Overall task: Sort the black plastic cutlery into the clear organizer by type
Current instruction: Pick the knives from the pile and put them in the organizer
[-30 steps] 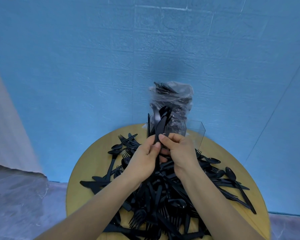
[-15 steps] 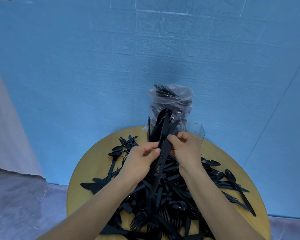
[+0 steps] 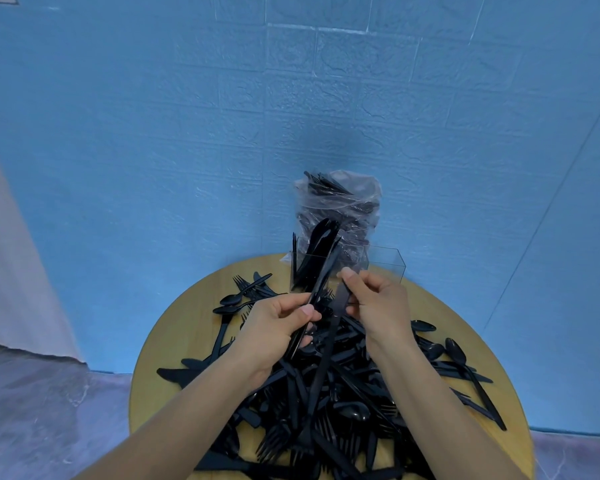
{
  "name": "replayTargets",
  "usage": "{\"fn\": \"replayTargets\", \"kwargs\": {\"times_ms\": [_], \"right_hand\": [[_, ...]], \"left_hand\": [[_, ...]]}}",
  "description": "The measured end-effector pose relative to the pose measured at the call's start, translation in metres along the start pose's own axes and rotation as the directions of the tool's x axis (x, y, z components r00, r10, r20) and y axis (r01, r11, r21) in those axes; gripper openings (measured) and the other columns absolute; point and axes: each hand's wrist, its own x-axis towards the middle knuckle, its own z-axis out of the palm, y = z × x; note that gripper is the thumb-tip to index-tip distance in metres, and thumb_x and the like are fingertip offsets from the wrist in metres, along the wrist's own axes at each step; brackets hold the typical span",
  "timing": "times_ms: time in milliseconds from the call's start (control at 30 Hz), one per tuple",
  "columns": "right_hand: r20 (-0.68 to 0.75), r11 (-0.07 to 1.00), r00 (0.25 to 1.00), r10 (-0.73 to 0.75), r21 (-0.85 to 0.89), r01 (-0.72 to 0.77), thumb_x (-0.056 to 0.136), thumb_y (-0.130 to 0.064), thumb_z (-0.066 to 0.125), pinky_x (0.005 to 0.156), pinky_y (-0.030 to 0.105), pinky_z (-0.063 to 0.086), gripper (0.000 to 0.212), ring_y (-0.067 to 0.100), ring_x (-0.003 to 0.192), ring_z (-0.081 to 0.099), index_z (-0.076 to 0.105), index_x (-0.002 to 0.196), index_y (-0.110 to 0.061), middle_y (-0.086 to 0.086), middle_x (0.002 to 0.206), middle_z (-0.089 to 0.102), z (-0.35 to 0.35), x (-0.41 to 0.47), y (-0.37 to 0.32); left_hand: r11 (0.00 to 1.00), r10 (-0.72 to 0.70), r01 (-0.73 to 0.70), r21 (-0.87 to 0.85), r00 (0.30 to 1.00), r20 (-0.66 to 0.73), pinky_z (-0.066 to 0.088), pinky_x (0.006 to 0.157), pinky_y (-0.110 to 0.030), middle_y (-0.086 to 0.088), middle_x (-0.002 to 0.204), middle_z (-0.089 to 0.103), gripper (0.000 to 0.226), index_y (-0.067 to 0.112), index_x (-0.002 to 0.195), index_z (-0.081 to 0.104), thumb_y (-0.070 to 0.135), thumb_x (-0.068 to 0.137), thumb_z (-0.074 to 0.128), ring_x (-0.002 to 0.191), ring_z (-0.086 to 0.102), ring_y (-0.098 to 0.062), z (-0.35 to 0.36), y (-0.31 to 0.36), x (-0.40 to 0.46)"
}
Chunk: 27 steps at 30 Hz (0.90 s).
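Observation:
A big heap of black plastic cutlery point(image 3: 329, 403) covers the round wooden table point(image 3: 174, 344). My left hand point(image 3: 274, 327) grips a small bunch of black knives point(image 3: 321, 265) that point up toward the clear organizer point(image 3: 385, 265) at the table's far edge. My right hand point(image 3: 378, 306) pinches the handle of one long black piece point(image 3: 336, 306), which hangs down with its lower end among the heap. Some black cutlery stands in the organizer's left compartment; the right one looks empty.
A clear plastic bag point(image 3: 340, 202) stuffed with black cutlery stands behind the organizer against the blue wall. Loose spoons point(image 3: 458, 351) lie at the table's right, forks and spoons point(image 3: 243, 296) at the left. Grey floor lies below on both sides.
Both hands have lifted and drawn slightly apart. The right hand has separated one piece from the bunch the left hand holds.

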Motion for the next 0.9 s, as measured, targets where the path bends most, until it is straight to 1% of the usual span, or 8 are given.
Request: {"fn": "replayTargets", "kwargs": {"times_ms": [167,333,433,533,667,767,833,900], "right_hand": [[-0.017,0.998,1.000,0.014,0.059,-0.013,0.090,-0.015,0.063,0.046,0.015,0.043,0.027,0.006,0.049,0.047,0.060,0.063,-0.010,-0.001,0.054,0.053,-0.003,0.003,0.002],[-0.030,0.986,0.999,0.024,0.164,-0.019,0.085,-0.009,0.067,0.049,0.013,0.047,0.009,0.002,0.046,0.052,0.066,0.077,-0.012,-0.002,0.056,0.055,0.002,0.003,0.005],[-0.027,0.983,1.000,0.007,0.181,-0.002,0.085,-0.007,0.067,0.050,0.013,0.048,0.007,0.002,0.046,0.053,0.066,0.080,-0.012,-0.004,0.054,0.059,0.005,0.003,0.007],[-0.041,0.991,0.999,-0.002,0.135,0.008,0.086,-0.010,0.067,0.049,0.014,0.047,0.007,0.002,0.045,0.052,0.065,0.079,-0.012,-0.003,0.056,0.059,0.003,0.003,0.009],[-0.119,0.998,0.991,-0.059,0.002,0.060,0.090,-0.011,0.061,0.051,0.022,0.037,0.019,0.002,0.043,0.043,0.059,0.072,-0.016,-0.004,0.059,0.055,0.000,0.007,0.012],[-0.138,0.990,0.984,-0.110,-0.105,0.096,0.088,-0.007,0.059,0.055,0.029,0.037,0.013,0.009,0.051,0.045,0.061,0.080,-0.017,0.004,0.072,0.061,0.003,0.011,0.013],[-0.126,0.976,0.982,-0.139,-0.186,0.114,0.088,-0.010,0.061,0.053,0.027,0.042,0.004,0.011,0.050,0.048,0.063,0.087,-0.013,0.005,0.074,0.060,0.006,0.013,0.015],[-0.108,0.973,0.984,-0.143,-0.199,0.120,0.089,-0.015,0.064,0.044,0.020,0.044,0.007,0.005,0.042,0.048,0.062,0.092,-0.009,0.005,0.075,0.057,0.007,0.012,0.014]], "left_hand": [[1.000,-0.021,0.020,0.024,0.998,0.054,0.054,0.062,-0.018,0.000,0.079,0.065,0.023,0.010,0.107,0.067,0.006,0.097,0.046,0.068,0.055,-0.006,0.000,-0.002,-0.001],[0.998,-0.036,0.029,0.060,0.992,0.121,0.055,0.062,-0.022,-0.003,0.079,0.068,0.026,0.005,0.108,0.066,0.008,0.099,0.042,0.067,0.064,-0.007,0.001,-0.001,-0.006],[0.998,-0.067,0.063,0.028,0.987,0.144,0.056,0.060,-0.022,-0.007,0.080,0.066,0.025,0.008,0.104,0.066,0.008,0.100,0.041,0.066,0.067,-0.010,0.002,0.001,-0.010],[0.998,-0.067,0.065,0.019,0.985,0.158,0.056,0.061,-0.023,-0.006,0.078,0.066,0.026,0.008,0.104,0.066,0.008,0.100,0.040,0.067,0.067,-0.013,0.001,0.002,-0.011],[0.997,-0.077,0.076,0.015,0.987,0.141,0.055,0.060,-0.023,-0.007,0.078,0.065,0.027,0.003,0.107,0.064,0.008,0.101,0.039,0.068,0.067,-0.013,0.000,-0.001,-0.010],[0.996,-0.083,0.079,0.038,0.986,0.143,0.054,0.060,-0.021,-0.007,0.081,0.066,0.026,0.005,0.111,0.063,0.009,0.100,0.040,0.069,0.069,-0.013,0.003,-0.003,-0.011],[0.996,-0.070,0.062,0.064,0.988,0.140,0.054,0.058,-0.020,-0.007,0.084,0.066,0.026,0.007,0.113,0.063,0.009,0.100,0.040,0.068,0.068,-0.011,0.005,-0.004,-0.012],[0.994,-0.045,0.030,0.107,0.990,0.136,0.052,0.057,-0.018,-0.006,0.087,0.065,0.026,0.013,0.111,0.064,0.009,0.100,0.040,0.065,0.066,-0.008,0.005,-0.004,-0.013]]}}
